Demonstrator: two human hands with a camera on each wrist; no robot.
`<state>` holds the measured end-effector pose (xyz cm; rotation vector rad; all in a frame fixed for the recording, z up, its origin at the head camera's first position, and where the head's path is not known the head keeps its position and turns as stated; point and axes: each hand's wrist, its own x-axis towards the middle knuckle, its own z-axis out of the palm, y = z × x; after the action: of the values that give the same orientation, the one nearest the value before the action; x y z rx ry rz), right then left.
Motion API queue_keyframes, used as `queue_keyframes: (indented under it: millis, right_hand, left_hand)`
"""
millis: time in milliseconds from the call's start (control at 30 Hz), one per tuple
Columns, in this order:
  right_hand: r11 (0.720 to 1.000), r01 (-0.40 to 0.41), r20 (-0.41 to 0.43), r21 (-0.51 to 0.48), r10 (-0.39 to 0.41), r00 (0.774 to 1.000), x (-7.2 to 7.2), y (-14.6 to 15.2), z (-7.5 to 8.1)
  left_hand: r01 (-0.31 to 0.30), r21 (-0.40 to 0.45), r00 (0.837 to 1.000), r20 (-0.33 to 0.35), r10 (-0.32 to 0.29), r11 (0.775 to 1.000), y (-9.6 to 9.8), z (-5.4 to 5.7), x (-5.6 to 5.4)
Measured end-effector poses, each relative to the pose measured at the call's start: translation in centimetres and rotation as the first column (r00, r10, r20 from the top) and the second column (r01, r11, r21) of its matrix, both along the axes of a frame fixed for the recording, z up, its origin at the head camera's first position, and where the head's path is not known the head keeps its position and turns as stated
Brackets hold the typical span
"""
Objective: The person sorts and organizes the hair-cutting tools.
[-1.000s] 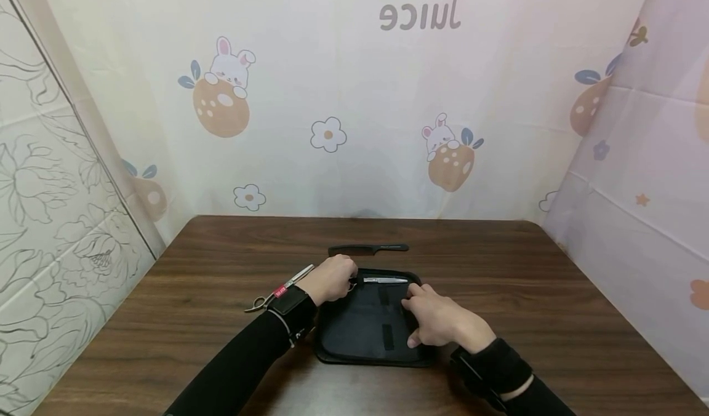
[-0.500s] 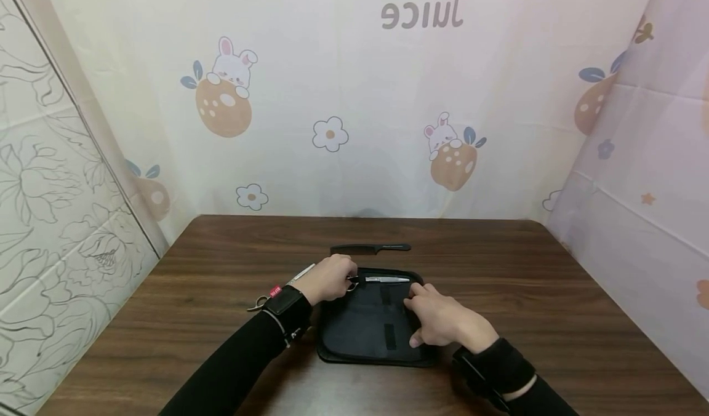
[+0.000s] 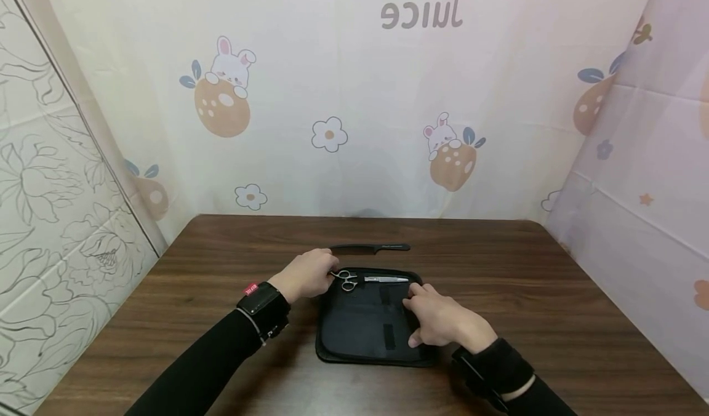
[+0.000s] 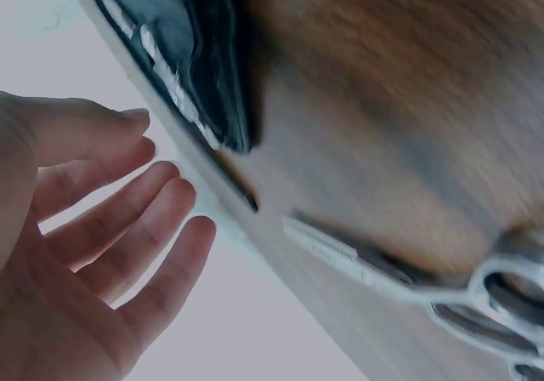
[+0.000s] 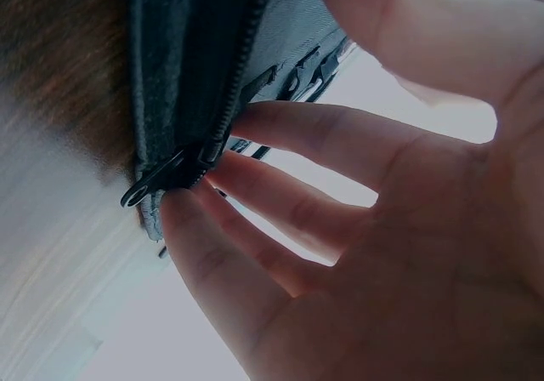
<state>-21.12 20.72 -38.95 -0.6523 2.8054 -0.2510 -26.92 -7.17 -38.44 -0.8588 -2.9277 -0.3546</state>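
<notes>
A black zip case (image 3: pixel 360 330) lies unfolded on the wooden table. Silver scissors (image 3: pixel 386 279) lie along its far inner edge, their finger rings beside a dark strap. My left hand (image 3: pixel 307 274) is just left of those rings; in the left wrist view its fingers (image 4: pixel 174 300) are loosely bent and hold nothing. My right hand (image 3: pixel 443 317) rests on the case's right edge, its fingertips touching the zipped rim (image 5: pixel 234 83) near the zip pull (image 5: pixel 153 177). A second pair of scissors (image 4: pixel 340 266) lies on the table, hidden by my left arm in the head view.
Beyond the case lies a black comb (image 3: pixel 368 248), partly behind my left hand. The brown table (image 3: pixel 526 293) ends at a patterned curtain (image 3: pixel 354 84) at the back. More curtain hangs on both sides.
My left hand has moved left, off the scissors in the case, and their finger rings now show. Its forearm now covers the other scissors. The right hand has stayed on the case edge.
</notes>
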Motion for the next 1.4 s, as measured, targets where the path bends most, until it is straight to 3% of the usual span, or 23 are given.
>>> queue_keyframes:
  millis: [333, 533, 733, 1000, 1400]
  right_hand:
    - [1.000, 0.003, 0.006, 0.007, -0.003, 1.000, 0.0, -0.1, 0.1]
    - [1.000, 0.001, 0.001, 0.011, -0.001, 1.000, 0.0, -0.1, 0.1]
    - [1.000, 0.004, 0.011, 0.014, -0.005, 1.000, 0.0, -0.1, 0.0]
    - [1.000, 0.008, 0.017, 0.002, -0.008, 1.000, 0.0, -0.1, 0.1]
    - [1.000, 0.004, 0.009, 0.013, -0.004, 1.000, 0.2, 0.0, 0.1]
  left_hand:
    - [-0.097, 0.038, 0.995, 0.014, 0.096, 0.995, -3.5, 1.9, 0.1]
    - [-0.150, 0.022, 0.988, 0.024, 0.149, 0.988, -4.8, 2.2, 0.5]
    - [-0.178, -0.043, 0.984, 0.017, 0.179, 0.983, -5.7, 1.7, 1.2]
    - [-0.229, -0.072, 0.966, 0.109, 0.236, 0.971, -6.6, 0.5, 1.3]
    - [-0.247, -0.083, 0.951, 0.172, 0.258, 0.965, -6.9, -0.5, 1.3]
